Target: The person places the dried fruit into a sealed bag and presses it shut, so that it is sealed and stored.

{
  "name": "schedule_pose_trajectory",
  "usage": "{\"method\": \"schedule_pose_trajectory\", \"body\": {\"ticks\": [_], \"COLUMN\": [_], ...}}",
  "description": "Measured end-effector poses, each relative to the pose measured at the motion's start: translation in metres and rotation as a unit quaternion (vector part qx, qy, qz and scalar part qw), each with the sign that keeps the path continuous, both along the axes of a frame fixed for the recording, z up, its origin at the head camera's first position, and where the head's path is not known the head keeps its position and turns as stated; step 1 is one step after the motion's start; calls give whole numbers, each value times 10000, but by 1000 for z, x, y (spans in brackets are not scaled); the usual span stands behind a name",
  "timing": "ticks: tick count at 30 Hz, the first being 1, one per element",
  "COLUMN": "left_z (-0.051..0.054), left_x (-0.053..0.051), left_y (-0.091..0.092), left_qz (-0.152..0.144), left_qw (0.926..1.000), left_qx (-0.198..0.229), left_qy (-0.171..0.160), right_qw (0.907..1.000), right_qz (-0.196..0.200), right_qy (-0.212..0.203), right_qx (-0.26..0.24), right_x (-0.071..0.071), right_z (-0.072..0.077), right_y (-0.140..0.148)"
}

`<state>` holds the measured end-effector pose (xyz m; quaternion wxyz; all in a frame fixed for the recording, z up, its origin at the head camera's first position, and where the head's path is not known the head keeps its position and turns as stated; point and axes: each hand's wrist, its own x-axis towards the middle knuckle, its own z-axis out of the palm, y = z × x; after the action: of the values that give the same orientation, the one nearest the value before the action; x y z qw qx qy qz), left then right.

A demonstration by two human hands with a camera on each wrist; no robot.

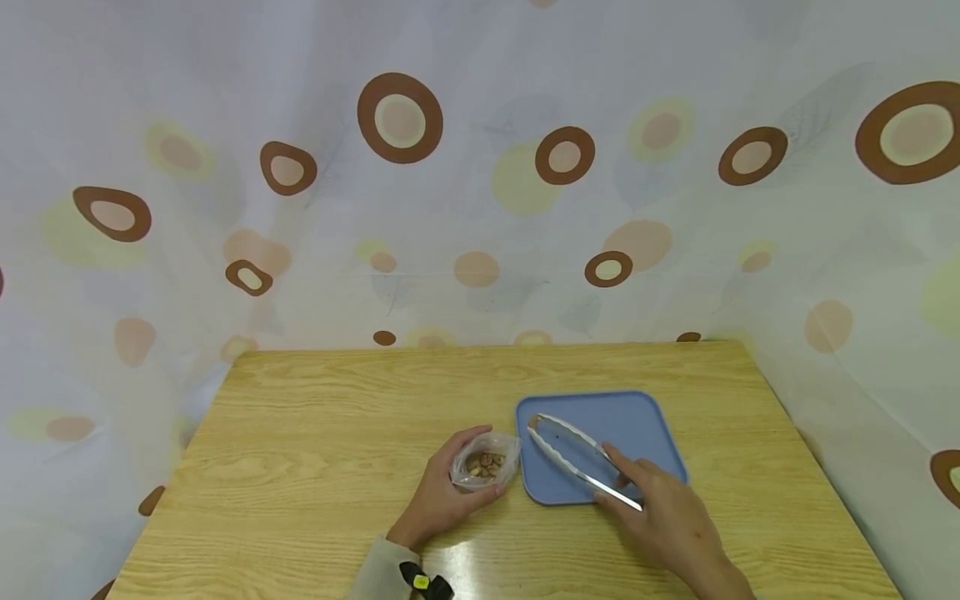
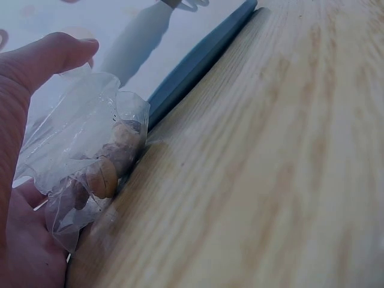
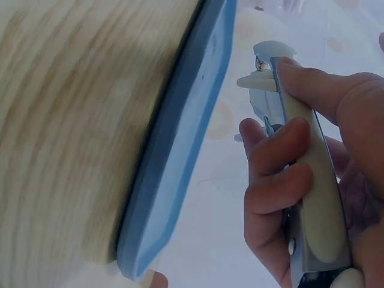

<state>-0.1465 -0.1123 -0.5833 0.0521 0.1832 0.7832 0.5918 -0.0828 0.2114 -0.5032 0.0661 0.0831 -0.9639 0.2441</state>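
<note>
My left hand (image 1: 442, 492) curls round a clear plastic bag (image 1: 512, 450), its mouth open upward. Inside lie several brown, nut-like pieces (image 1: 485, 465), one of them round with a dark line. The bag stands on the table just left of a blue tray (image 1: 667, 433). With my right hand (image 1: 671, 517) I grip metal tongs (image 1: 585, 477) by the handles, over the tray. Their pale, scalloped tips are near the tray's upper left corner, and a small brown piece (image 1: 534, 422) is between them. In the right wrist view, thumb and fingers wrap the tong handle (image 3: 318, 204).
The wood-grain table (image 1: 322, 433) spreads out on both sides of the tray. A patterned sheet (image 1: 480, 208) hangs behind it and at the sides. A few tiny dark specks are on the tray. A dark band (image 1: 425, 581) is on the left wrist.
</note>
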Motion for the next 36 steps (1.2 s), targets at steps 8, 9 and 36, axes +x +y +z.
{"method": "schedule_pose_trajectory", "body": {"ticks": [8,9,36], "left_z": [0,0,-4], "left_x": [1,1,-2], "left_y": [-1,-1,-2], "left_qz": [-21,-24,-128], "left_qw": [10000,10000,9996], "left_qx": [37,37,145], "left_qy": [-59,-69,216], "right_qw": [9995,9994,9959], "right_qz": [130,155,726], "right_qy": [281,306,485], "right_qx": [9,-17,-218], "right_x": [3,4,24], "right_z": [13,15,26], "right_y": [-3,-4,-37]}}
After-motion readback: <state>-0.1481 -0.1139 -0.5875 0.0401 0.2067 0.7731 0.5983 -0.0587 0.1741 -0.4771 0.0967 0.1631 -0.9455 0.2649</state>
